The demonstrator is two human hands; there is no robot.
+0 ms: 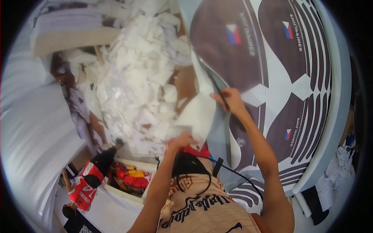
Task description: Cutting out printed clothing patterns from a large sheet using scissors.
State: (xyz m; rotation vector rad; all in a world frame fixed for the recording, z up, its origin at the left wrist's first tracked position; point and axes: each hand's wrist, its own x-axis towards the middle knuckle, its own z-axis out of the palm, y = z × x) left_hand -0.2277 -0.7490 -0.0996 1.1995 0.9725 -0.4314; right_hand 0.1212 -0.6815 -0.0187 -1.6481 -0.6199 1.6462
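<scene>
A thin dark strip (217, 87) runs along the near left edge of the printed sheet (272, 116), and my right hand (232, 101) has its fingers closed on the strip's lower end. The sheet carries large dark curved panels, each with a small flag, and several long narrow bands. Lower and to the left, my left hand (182, 140) is curled at the lower end of a loose white sheet (200, 112), fingertips against it. Motion softens those fingers. Red cloth (194, 150) lies just under that hand, by my waist.
A large heap of white scraps (132, 85) covers the brown floor on the left. Beyond my left arm are a box of colourful clothing (132, 176) and a person in a red jersey (83, 192). White cloth (35, 116) hangs at far left. The pale table edge (330, 116) curves along the right.
</scene>
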